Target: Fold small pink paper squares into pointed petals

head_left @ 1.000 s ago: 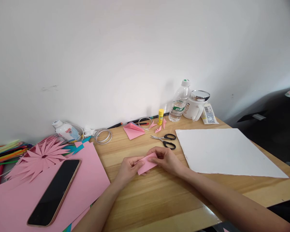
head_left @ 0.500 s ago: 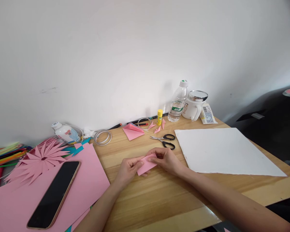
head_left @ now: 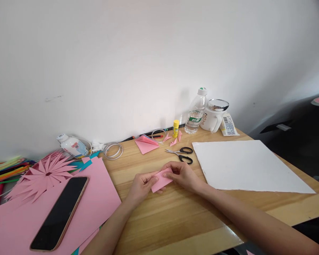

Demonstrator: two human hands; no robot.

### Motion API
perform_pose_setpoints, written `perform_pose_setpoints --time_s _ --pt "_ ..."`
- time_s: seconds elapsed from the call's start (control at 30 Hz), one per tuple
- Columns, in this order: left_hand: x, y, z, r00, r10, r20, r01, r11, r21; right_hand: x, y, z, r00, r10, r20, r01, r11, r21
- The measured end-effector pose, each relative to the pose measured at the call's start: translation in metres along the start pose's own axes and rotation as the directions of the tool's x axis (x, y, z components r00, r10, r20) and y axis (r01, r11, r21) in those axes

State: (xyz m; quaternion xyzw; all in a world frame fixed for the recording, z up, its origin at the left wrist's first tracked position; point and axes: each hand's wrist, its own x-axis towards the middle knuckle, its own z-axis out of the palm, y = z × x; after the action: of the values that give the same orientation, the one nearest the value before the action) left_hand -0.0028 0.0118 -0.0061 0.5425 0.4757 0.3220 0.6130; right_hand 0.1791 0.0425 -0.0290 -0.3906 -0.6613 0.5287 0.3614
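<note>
A small folded piece of pink paper (head_left: 161,182) is held between both hands, above the wooden table. My left hand (head_left: 143,185) pinches its left end, thumb on top. At the far right edge, my right hand (head_left: 183,176) grips it with the thumb pressed on the face and the fingers behind. Black-handled scissors (head_left: 181,153) lie just beyond my right hand, blades pointing left. Behind them are small folded pink paper pieces (head_left: 173,142) and a yellow glue stick (head_left: 175,129) standing upright. A stack of pink paper squares (head_left: 146,145) sits past my left hand.
At the left, a phone (head_left: 60,214) rests on large pink sheets (head_left: 106,198), near a pink paper flower (head_left: 48,173) and a white bottle (head_left: 73,146). A white board (head_left: 250,166) lies right. Along the wall stand a water bottle (head_left: 195,113) and a lidded mug (head_left: 214,117).
</note>
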Motion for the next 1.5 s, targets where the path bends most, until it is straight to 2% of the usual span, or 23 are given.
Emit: perform_pose_setpoints --time_s 0.3,0.5,0.87,0.93,1.0,1.13,1.2,1.23,1.3,1.4,1.5 --pt "-0.002 0.006 0.002 1.000 -0.005 -0.009 0.005 1.000 -0.001 0.001 0.002 0.000 1.000 0.011 0.003 -0.011 1.000 -0.022" --pt "0.000 0.002 0.001 1.000 0.007 -0.001 -0.007 1.000 0.009 0.000 0.003 0.001 1.000 0.017 0.005 -0.017 1.000 -0.022" --pt "0.004 -0.006 0.000 1.000 -0.002 -0.003 0.002 0.999 0.038 0.000 0.000 0.003 1.000 -0.016 -0.024 0.011 0.976 -0.215" --pt "0.005 -0.006 0.000 1.000 -0.012 -0.018 0.012 0.999 0.029 0.001 -0.002 0.002 0.995 -0.059 -0.076 0.038 0.964 -0.263" --pt "0.006 -0.007 0.001 1.000 -0.018 -0.022 0.018 1.000 0.014 0.007 -0.008 0.000 0.980 -0.169 -0.109 0.123 0.931 -0.344" --pt "0.008 -0.009 0.001 1.000 -0.013 -0.025 0.013 1.000 0.008 0.040 -0.039 -0.004 0.921 -0.384 -0.058 0.289 0.778 -0.558" --pt "0.010 -0.010 0.000 0.999 -0.005 -0.036 0.005 1.000 0.012 0.068 -0.059 0.001 0.928 -0.372 -0.026 0.284 0.749 -0.598" --pt "0.011 -0.010 0.000 0.999 0.003 -0.040 -0.003 1.000 0.013 0.084 -0.069 0.005 0.951 -0.306 -0.034 0.230 0.779 -0.583" --pt "0.012 -0.011 0.000 0.999 0.017 -0.042 -0.016 1.000 0.015 0.117 -0.084 0.018 0.999 -0.036 -0.017 0.023 0.866 -0.500" --pt "0.014 -0.013 0.000 0.999 0.021 -0.041 -0.020 0.999 0.032 0.163 -0.092 0.043 0.996 0.094 0.007 -0.077 0.851 -0.520" --pt "0.015 -0.014 0.001 0.999 0.015 -0.046 -0.014 0.999 0.033 0.198 -0.087 0.064 0.979 0.202 0.021 -0.151 0.796 -0.586"
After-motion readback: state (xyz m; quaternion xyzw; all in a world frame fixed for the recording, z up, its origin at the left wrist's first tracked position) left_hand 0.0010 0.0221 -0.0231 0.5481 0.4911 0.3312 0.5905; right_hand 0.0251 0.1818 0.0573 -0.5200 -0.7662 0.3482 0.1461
